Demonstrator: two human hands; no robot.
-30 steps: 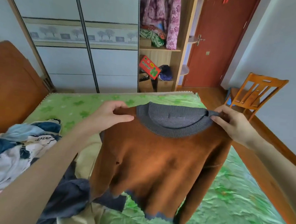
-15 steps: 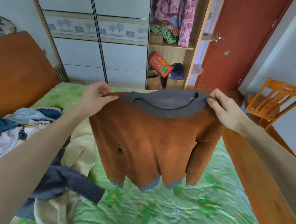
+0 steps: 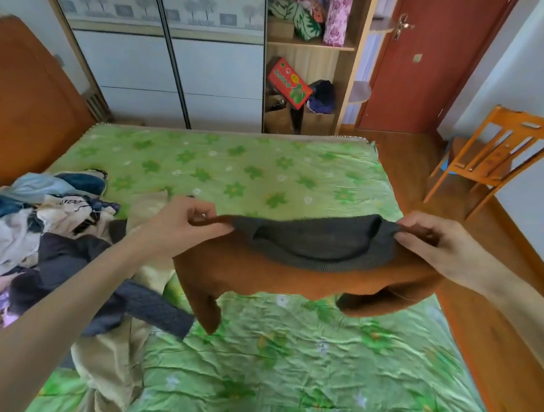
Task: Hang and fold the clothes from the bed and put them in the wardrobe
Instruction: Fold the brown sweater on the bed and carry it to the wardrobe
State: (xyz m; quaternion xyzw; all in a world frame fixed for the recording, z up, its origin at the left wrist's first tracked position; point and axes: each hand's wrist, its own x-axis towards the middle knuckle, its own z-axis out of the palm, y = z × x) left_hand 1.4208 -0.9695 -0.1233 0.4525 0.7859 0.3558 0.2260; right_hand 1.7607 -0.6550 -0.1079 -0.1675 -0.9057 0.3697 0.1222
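While both hands hold one garment above the bed, the scene is recorded from left to right. At the far left stands a brown wooden headboard (image 3: 23, 104). Near it, on the left part of the bed (image 3: 253, 172), lies a heap of mixed clothes (image 3: 33, 237), with a dark grey knitted piece (image 3: 157, 313) and a beige garment (image 3: 114, 365) trailing from it toward the near edge. The left hand (image 3: 185, 225) pinches the left shoulder of the brown sweater (image 3: 275, 277) between thumb and curled fingers. The sweater hangs above the green floral cover, its grey ribbed collar (image 3: 319, 241) facing up and stretched between the two hands; one sleeve droops on the left, and the body bunches lower right. Whether any part of it touches the cover cannot be told. The right hand (image 3: 435, 246) grips the right shoulder, fingers curled over the fabric. On the far side, the wardrobe (image 3: 164, 63) shows closed sliding doors on the left and an open shelf section (image 3: 311, 44) on the right holding bedding, a red box (image 3: 289, 82) and bags. Right of that is a red-brown door (image 3: 435, 62). A wooden chair (image 3: 500, 147) stands on the floor at far right, well apart from the bed.
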